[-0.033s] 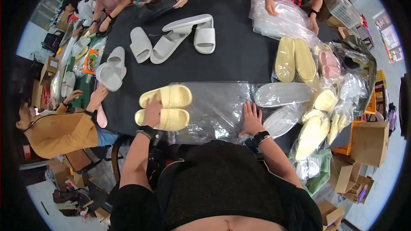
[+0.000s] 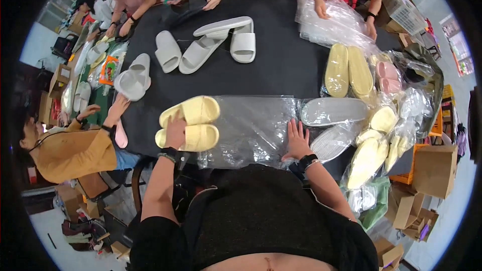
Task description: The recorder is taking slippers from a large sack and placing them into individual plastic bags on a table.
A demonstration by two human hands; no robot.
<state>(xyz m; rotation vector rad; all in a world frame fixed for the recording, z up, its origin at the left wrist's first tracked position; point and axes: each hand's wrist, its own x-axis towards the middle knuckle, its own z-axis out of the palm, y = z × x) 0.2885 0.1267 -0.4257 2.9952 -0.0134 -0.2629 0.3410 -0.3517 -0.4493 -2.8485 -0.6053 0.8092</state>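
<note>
Clear bag, near: glossy, creased plastic; yellow slippers, near left: matt, partly ribbed; tabletop: smooth, matt; box, right: matt cardboard

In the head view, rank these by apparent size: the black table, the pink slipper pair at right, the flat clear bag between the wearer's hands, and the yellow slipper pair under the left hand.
Largest to smallest:
1. black table
2. flat clear bag
3. yellow slipper pair
4. pink slipper pair

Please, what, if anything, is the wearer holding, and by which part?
The left hand holds yellow slippers near their straps; the right hand lies flat on a bag.
</note>
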